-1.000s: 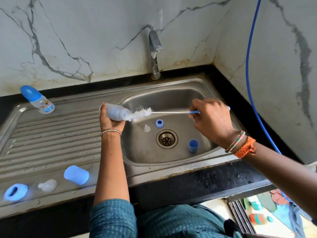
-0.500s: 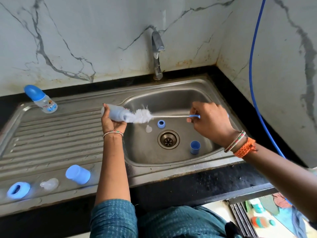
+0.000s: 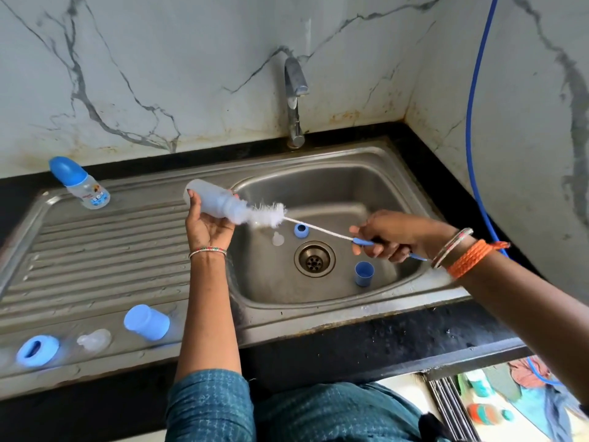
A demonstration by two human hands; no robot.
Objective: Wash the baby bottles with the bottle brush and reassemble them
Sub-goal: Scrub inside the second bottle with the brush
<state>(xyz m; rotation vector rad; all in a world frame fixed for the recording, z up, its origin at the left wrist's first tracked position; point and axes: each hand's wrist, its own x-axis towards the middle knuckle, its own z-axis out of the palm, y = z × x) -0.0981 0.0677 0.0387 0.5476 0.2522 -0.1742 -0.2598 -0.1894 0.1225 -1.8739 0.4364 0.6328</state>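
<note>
bottle (image 3: 214, 200) in left hand (image 3: 208, 226) fingers | brush (image 3: 269, 215) handle in right hand (image 3: 390, 236)

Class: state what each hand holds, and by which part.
Left hand grips the bottle round its body; right hand grips the bottle brush by its blue handle.

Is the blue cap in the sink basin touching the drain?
Apart. The head view shows bare steel between the blue cap and the drain.
</note>
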